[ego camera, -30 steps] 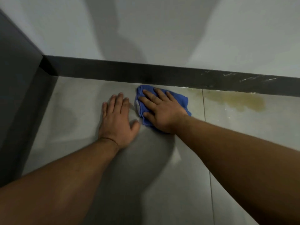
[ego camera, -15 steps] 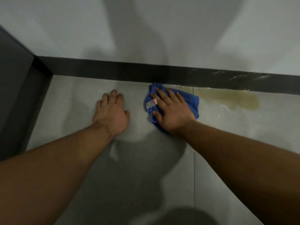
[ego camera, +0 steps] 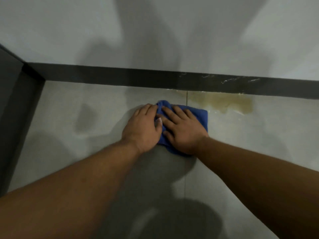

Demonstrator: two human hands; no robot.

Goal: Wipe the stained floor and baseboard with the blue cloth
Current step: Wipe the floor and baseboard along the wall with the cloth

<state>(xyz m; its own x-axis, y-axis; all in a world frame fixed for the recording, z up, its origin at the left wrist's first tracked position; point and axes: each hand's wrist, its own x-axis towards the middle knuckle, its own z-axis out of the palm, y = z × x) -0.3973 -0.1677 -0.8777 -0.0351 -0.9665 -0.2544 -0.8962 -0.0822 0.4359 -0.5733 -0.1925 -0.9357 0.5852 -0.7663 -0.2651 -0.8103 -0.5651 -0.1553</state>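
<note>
The blue cloth (ego camera: 201,118) lies bunched on the grey floor tile, a short way in front of the dark baseboard (ego camera: 120,77). My right hand (ego camera: 183,129) presses flat on top of it, fingers spread. My left hand (ego camera: 141,125) lies against the cloth's left edge, with its thumb on the white tag and its fingers curled over the fold. A yellow-brown stain (ego camera: 222,102) spreads on the floor just right of the cloth, along the baseboard. Pale smears (ego camera: 226,80) mark the baseboard above the stain.
A dark vertical panel (ego camera: 12,104) closes off the left side and meets the baseboard in the corner. A tile joint (ego camera: 186,178) runs from the baseboard toward me under the cloth. The pale wall (ego camera: 172,31) rises behind the baseboard.
My left hand has moved right from the bare floor onto the cloth's left edge. The cloth and my right hand have slid right and back from the baseboard, closer to the stain.
</note>
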